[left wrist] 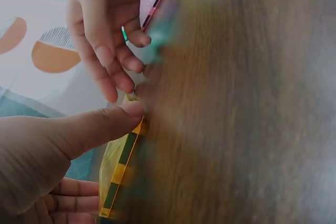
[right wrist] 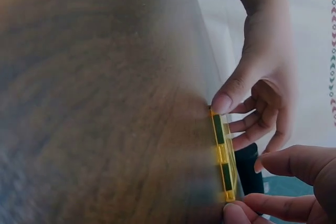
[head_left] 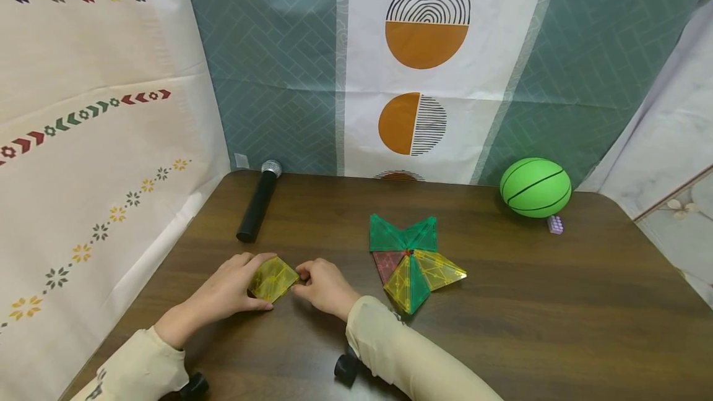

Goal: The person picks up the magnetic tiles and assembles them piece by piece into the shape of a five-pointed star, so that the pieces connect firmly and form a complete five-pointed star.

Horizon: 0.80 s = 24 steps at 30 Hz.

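Note:
A translucent yellow magnetic tile (head_left: pixel 274 280), diamond-shaped as it lies, is on the table's left half. My left hand (head_left: pixel 231 283) holds it from the left, thumb at the near edge and fingers along the far edge. From the other side my right hand (head_left: pixel 325 289) pinches the tile's right corner between thumb and forefinger. Seen edge-on in the right wrist view, the yellow tile (right wrist: pixel 221 153) lies close to the tabletop. To the right of both hands, several green, red and yellow tiles (head_left: pixel 419 284) meet around one point in a fan-like shape.
A black microphone (head_left: pixel 260 203) lies beyond the left hand. At the back right are a green ball (head_left: pixel 536 187) and a small purple block (head_left: pixel 554 224). Cloth hangs behind the brown table (head_left: pixel 529 327) and along its sides.

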{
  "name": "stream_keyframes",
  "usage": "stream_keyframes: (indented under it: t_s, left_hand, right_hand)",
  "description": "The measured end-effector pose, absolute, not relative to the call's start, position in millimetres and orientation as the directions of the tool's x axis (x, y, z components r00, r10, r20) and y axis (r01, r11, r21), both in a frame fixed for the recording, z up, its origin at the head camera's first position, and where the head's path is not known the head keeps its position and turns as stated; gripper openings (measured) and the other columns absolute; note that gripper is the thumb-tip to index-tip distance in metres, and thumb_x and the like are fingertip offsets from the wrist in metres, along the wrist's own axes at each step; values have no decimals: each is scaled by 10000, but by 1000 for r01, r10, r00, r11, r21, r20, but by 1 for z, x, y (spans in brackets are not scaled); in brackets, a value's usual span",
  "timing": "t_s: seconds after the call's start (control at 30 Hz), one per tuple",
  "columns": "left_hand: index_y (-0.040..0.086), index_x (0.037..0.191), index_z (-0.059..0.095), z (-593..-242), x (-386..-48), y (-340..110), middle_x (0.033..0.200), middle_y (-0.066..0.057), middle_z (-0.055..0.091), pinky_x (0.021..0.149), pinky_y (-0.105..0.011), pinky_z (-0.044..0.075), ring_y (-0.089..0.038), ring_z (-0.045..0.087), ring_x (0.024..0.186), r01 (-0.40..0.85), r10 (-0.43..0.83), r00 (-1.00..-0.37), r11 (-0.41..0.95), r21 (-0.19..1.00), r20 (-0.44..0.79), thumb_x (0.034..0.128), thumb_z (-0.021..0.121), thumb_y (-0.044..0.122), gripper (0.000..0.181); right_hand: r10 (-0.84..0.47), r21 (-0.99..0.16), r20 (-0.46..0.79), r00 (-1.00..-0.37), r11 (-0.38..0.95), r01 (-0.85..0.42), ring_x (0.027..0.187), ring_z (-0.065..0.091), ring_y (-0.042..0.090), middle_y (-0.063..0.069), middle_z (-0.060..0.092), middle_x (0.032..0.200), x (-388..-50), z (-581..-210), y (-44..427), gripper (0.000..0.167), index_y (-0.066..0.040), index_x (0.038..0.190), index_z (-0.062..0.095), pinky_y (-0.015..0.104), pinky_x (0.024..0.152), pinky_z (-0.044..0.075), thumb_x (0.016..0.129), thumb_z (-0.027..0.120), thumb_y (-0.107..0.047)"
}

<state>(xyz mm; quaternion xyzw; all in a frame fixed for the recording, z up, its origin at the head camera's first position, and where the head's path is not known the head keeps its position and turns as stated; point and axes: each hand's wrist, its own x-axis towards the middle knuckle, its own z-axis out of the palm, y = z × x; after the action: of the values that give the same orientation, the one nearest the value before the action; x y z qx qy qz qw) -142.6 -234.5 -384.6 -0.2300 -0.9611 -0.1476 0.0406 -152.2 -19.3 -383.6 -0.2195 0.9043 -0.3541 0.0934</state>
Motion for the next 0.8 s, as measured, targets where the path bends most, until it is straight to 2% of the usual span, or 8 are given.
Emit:
stream_keyframes:
  t_s: [0.2, 0.4, 0.57, 0.7, 0.8]
  left_hand:
    - [98, 1298, 534, -388, -143, -228, 1081, -132, 611, 803, -469, 503, -299, 570, 1003, 459, 432, -888, 830, 316, 157, 635, 891, 320, 786]
    - [96, 1324, 529, -394, -141, -222, 1127, -161, 604, 797, -457, 515, -327, 560, 1038, 462, 427, -887, 823, 331, 177, 655, 882, 305, 784]
    - [87, 1333, 521, -397, -138, -220, 1130, -171, 597, 804, -467, 524, -346, 556, 1049, 498, 445, -866, 810, 309, 229, 651, 886, 276, 797]
    - [90, 1333, 517, -399, -138, -219, 1122, -153, 599, 804, -458, 526, -326, 552, 1040, 541, 466, -835, 792, 282, 294, 644, 890, 265, 803]
    - [89, 1319, 529, -398, -138, -217, 1133, -134, 607, 819, -459, 521, -309, 550, 1041, 567, 471, -812, 777, 273, 345, 638, 891, 260, 790]
  right_hand:
    - [-451, -627, 10, -893, 693, -357, 792, 503, 83, 27, 619, 854, -153, -386, -22, 302, 10, 1084, 685, 171, 707, 428, 829, 691, -152]
    - [-408, -596, 7, -913, 732, -331, 796, 488, 90, -11, 577, 755, -153, -388, -22, 312, 15, 1069, 679, 168, 690, 410, 811, 695, -160]
    - [-373, -655, -7, -928, 703, -278, 829, 483, 104, 41, 630, 882, -151, -389, -19, 327, 7, 1123, 674, 184, 703, 424, 833, 681, -145]
    - [-356, -756, -26, -934, 618, -215, 681, 595, 66, 107, 662, 963, -148, -385, -15, 319, 20, 1164, 627, 174, 614, 472, 873, 646, -107]
    - [-345, -841, -45, -937, 520, -151, 545, 638, 104, 130, 675, 948, -146, -383, -12, 322, 31, 1196, 584, 191, 524, 500, 910, 626, -113]
